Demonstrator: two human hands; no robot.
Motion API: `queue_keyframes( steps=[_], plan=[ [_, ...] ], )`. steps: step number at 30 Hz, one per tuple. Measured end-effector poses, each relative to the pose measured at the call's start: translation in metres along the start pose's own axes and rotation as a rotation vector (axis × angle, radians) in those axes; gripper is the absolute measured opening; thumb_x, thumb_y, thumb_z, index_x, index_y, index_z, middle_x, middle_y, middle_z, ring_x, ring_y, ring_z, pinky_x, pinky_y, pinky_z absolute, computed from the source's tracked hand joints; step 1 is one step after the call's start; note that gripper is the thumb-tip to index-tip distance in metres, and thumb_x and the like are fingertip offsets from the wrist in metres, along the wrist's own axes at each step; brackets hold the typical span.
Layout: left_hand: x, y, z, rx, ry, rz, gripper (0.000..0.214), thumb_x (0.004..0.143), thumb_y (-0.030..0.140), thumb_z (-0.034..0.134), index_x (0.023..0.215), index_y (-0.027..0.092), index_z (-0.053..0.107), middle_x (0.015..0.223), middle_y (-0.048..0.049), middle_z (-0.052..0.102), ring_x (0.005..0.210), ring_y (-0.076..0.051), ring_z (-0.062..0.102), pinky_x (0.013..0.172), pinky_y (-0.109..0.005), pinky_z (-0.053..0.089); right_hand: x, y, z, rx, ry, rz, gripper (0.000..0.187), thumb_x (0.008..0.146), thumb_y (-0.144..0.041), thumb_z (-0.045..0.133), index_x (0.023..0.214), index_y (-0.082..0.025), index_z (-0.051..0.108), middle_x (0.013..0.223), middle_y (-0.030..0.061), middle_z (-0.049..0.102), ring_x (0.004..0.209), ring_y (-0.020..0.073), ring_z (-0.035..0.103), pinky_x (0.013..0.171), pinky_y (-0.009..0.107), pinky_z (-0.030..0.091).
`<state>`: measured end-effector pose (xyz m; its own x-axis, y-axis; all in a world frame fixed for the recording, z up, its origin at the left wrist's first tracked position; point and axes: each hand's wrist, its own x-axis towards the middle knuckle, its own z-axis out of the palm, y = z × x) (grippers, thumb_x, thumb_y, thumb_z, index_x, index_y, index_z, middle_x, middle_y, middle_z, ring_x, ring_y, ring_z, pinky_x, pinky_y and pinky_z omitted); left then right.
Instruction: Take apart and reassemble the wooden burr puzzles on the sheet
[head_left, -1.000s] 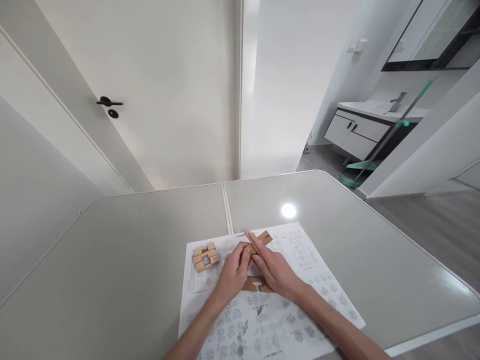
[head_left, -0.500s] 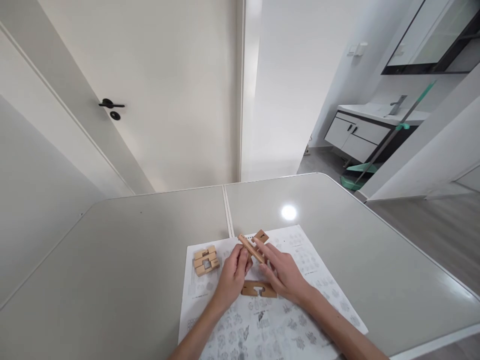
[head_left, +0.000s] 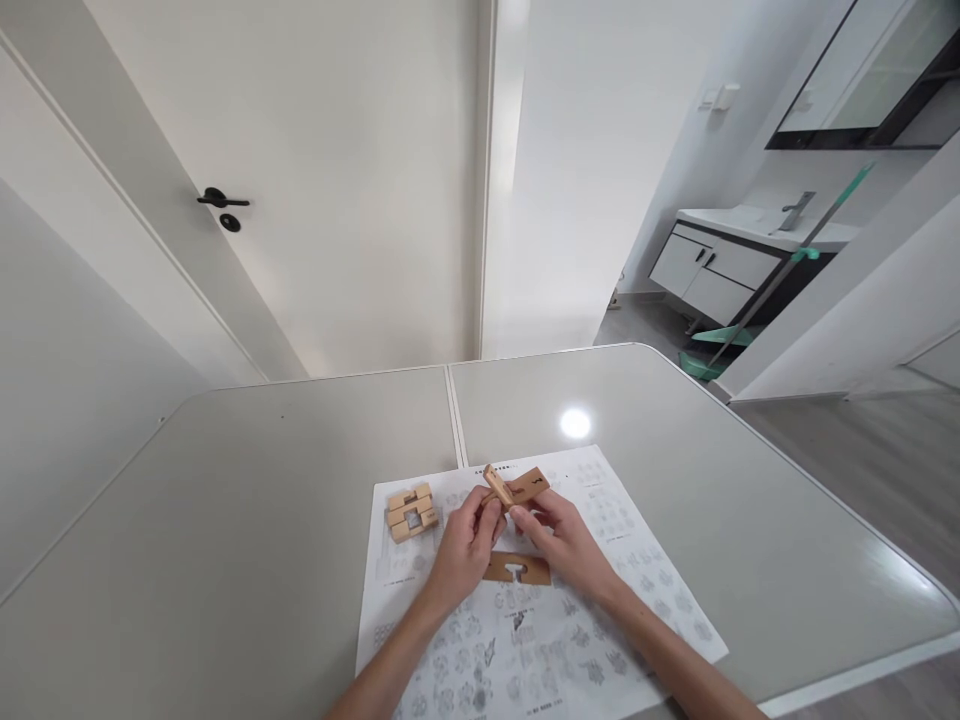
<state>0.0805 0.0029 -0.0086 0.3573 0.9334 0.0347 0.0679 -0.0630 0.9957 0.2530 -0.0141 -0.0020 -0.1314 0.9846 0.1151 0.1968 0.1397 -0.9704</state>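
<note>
Between my hands is a wooden puzzle of joined flat pieces point(head_left: 529, 485), raised above the paper. My left hand point(head_left: 472, 532) is closed on its left side, fingers wrapped round. My right hand point(head_left: 564, 538) pinches it from the right, the thumb pressed near the upright slat and the other fingers partly hidden behind. Below them a flat wooden piece point(head_left: 536, 571) with a shaped cut-out lies on the printed sheet. Left of my left hand sits a small block assembly point(head_left: 412, 513) of lighter wood with a square hole in its middle.
The printed instruction sheet point(head_left: 592, 640) with small diagrams lies on a grey table point(head_left: 247, 530) with a seam across it. Beyond the table stand a white door point(head_left: 360, 180) and, at right, a sink cabinet point(head_left: 716, 265) with a green dustpan point(head_left: 701, 366).
The held puzzle has been turned; its slat stands steeper and the numbered flat piece shows more to the right. My right fingers have moved from its front to behind it.
</note>
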Motion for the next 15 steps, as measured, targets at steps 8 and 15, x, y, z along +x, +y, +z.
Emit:
queue_keyframes(
  steps=[8, 15],
  plan=[
    [0.000, 0.003, 0.000, 0.023, -0.008, -0.010, 0.033, 0.106, 0.049, 0.040, 0.090, 0.021, 0.049, 0.065, 0.0063, 0.039, 0.057, -0.011, 0.033, 0.055, -0.024, 0.030, -0.007, -0.007, -0.008, -0.023, -0.074, 0.053, 0.032, 0.101, -0.050, 0.052, 0.104, -0.020, 0.064, 0.087, 0.0039, 0.067, 0.076, 0.0198, 0.064, 0.065, 0.030, 0.051],
    [0.004, -0.003, -0.001, -0.073, 0.068, 0.007, 0.034, 0.106, 0.048, 0.040, 0.084, 0.022, 0.042, 0.067, 0.0064, 0.038, 0.055, -0.009, 0.029, 0.053, -0.024, 0.028, -0.041, -0.003, -0.025, -0.457, -0.205, -0.080, 0.023, 0.092, -0.029, 0.070, 0.113, -0.026, 0.061, 0.115, 0.0076, 0.061, 0.103, 0.0268, 0.058, 0.084, 0.039, 0.051]
  ],
)
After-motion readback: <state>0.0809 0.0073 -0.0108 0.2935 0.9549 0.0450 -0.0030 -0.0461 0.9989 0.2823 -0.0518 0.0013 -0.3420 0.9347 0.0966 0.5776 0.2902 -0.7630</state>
